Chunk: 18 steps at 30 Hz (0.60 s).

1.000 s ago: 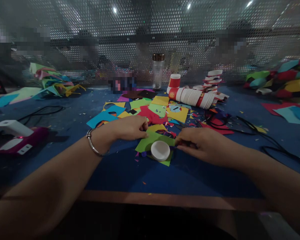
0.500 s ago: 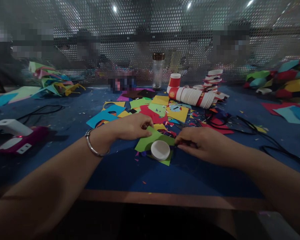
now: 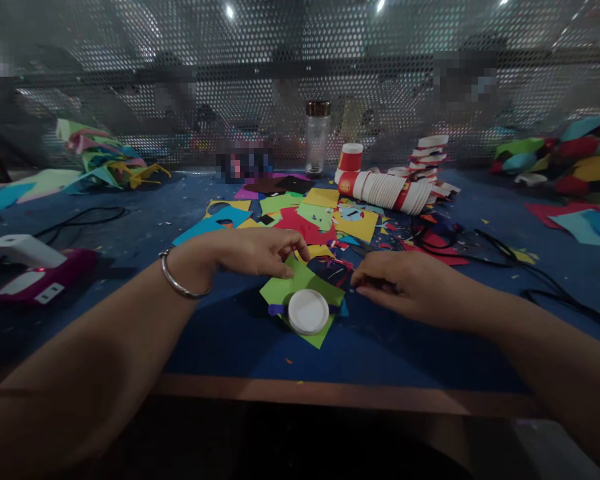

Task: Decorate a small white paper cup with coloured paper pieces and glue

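Observation:
My left hand (image 3: 257,250), with a metal bangle on its wrist, pinches the far corner of a green paper sheet (image 3: 285,288) lying on the blue table (image 3: 220,333). A round white lid (image 3: 308,311) rests on that sheet, with a purple strip poking out beside it. My right hand (image 3: 397,285) lies curled just right of the sheet, fingertips pinched on something small and dark that I cannot make out.
Coloured paper scraps (image 3: 320,217) litter the middle of the table. A stack of paper cups (image 3: 387,190) lies on its side behind them, beside a glass bottle (image 3: 317,139). Black cables (image 3: 505,257) trail to the right. A white and purple device (image 3: 30,267) sits left. A perforated screen stands behind.
The green sheet with the white lid has slid nearer and slightly left, and turned a little. My left hand has kept its pinch on its corner; my right hand has barely moved.

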{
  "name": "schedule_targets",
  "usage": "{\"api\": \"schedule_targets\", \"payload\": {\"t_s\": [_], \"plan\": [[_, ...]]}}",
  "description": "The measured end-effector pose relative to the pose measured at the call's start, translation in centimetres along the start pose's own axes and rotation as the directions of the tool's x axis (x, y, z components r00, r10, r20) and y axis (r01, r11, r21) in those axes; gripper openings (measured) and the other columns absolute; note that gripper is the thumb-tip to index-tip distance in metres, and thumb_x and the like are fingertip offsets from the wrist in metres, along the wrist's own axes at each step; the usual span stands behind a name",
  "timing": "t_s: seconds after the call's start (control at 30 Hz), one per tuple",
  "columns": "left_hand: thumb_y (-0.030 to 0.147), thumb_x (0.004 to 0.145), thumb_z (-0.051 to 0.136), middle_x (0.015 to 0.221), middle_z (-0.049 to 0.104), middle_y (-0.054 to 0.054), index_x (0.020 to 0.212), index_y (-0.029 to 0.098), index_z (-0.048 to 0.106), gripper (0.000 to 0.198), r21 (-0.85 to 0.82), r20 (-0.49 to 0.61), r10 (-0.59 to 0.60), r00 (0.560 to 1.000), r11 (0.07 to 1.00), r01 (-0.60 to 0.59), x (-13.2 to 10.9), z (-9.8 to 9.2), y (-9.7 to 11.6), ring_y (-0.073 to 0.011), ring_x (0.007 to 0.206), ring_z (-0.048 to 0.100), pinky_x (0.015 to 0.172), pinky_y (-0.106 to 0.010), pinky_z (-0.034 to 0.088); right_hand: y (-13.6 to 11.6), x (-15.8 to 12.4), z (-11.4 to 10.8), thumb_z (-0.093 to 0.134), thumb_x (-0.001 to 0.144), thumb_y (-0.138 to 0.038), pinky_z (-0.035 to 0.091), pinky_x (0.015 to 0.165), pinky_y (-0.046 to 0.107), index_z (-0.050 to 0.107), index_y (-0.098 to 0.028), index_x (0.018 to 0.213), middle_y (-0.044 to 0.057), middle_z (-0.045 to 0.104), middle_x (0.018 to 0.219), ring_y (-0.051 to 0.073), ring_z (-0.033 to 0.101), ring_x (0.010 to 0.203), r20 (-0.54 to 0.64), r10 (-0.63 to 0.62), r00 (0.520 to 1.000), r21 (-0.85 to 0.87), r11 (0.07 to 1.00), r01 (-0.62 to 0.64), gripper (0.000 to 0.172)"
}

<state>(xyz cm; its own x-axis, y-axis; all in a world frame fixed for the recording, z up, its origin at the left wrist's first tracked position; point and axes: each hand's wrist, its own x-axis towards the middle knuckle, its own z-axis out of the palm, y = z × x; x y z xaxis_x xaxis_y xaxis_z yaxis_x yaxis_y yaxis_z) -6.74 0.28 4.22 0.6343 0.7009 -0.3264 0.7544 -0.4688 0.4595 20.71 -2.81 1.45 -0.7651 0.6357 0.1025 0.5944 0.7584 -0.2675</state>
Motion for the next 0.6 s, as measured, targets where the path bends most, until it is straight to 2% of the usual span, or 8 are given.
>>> {"api": "schedule_targets", "payload": {"t_s": [0.1,0.2,0.33,0.43,0.47,0.53,0.6], "plan": [[0.033,0.084,0.058,0.084,0.060,-0.002,0.123,0.018,0.058,0.042,0.011,0.020,0.010,1.000,1.000,-0.010,0.0,0.3,0.6,-0.0186,0.077,0.055,0.070,-0.028,0.042,0.0,0.0,0.0,0.054,0.093,-0.023,0.045,0.062,0.025,0.072,-0.019,0.096,0.005,0.074,0.088,0.014,0.063,0.068,0.000,-0.007,1.000,-0.004,1.000,0.007,0.018],[0.032,0.082,0.061,0.093,0.065,-0.004,0.125,0.018,0.056,0.045,0.055,0.006,0.007,1.000,0.998,-0.008,-0.2,0.6,1.2,-0.0199,0.083,0.059,0.072,-0.028,0.043,0.0,0.0,0.0,0.053,0.094,-0.023,0.046,0.064,0.026,0.072,-0.018,0.096,0.006,0.074,0.089,0.015,0.065,0.071,-0.015,-0.014,1.000,0.006,1.000,0.014,0.020],[0.027,0.084,0.059,0.114,0.066,-0.008,0.124,0.019,0.057,0.041,0.135,-0.133,0.130,0.983,0.984,-0.112,-0.7,1.2,1.5,-0.0207,0.095,0.061,0.080,-0.029,0.044,-0.2,0.0,0.0,0.052,0.095,-0.023,0.048,0.068,0.027,0.072,-0.017,0.098,0.007,0.074,0.091,0.017,0.067,0.075,-0.016,-0.028,0.999,0.025,0.999,0.028,0.021],[0.028,0.088,0.059,0.116,0.067,-0.009,0.116,0.018,0.061,0.030,0.210,-0.223,0.201,0.954,0.965,-0.154,-1.1,1.3,1.5,-0.0216,0.098,0.061,0.084,-0.030,0.044,-0.5,0.0,-0.2,0.051,0.095,-0.022,0.048,0.067,0.026,0.071,-0.017,0.097,0.007,0.074,0.090,0.016,0.067,0.076,-0.015,-0.040,0.999,0.051,0.998,0.040,0.021],[0.030,0.088,0.059,0.112,0.068,-0.007,0.111,0.019,0.063,0.025,0.219,-0.213,0.206,0.955,0.963,-0.159,-1.4,1.2,1.5,-0.0209,0.095,0.061,0.081,-0.030,0.044,-0.5,0.0,-0.2,0.051,0.095,-0.022,0.048,0.066,0.026,0.071,-0.017,0.096,0.007,0.074,0.090,0.016,0.067,0.075,-0.016,-0.040,0.999,0.054,0.998,0.041,0.021],[0.032,0.089,0.061,0.100,0.070,-0.003,0.100,0.022,0.066,0.016,0.213,-0.124,0.197,0.973,0.963,-0.167,-2.2,0.9,1.6,-0.0181,0.084,0.062,0.073,-0.028,0.043,-0.6,0.0,-0.1,0.051,0.095,-0.021,0.047,0.066,0.026,0.071,-0.017,0.095,0.006,0.074,0.088,0.016,0.067,0.075,-0.012,-0.042,0.999,0.050,0.998,0.042,0.020],[0.036,0.088,0.064,0.091,0.071,0.000,0.093,0.023,0.068,0.014,0.205,-0.047,0.162,0.986,0.967,-0.149,-3.0,0.5,1.7,-0.0163,0.076,0.062,0.066,-0.027,0.041,-0.5,0.0,0.0,0.051,0.095,-0.021,0.047,0.067,0.026,0.071,-0.017,0.095,0.006,0.074,0.088,0.016,0.067,0.075,-0.014,-0.046,0.999,0.046,0.998,0.047,0.021]]}}
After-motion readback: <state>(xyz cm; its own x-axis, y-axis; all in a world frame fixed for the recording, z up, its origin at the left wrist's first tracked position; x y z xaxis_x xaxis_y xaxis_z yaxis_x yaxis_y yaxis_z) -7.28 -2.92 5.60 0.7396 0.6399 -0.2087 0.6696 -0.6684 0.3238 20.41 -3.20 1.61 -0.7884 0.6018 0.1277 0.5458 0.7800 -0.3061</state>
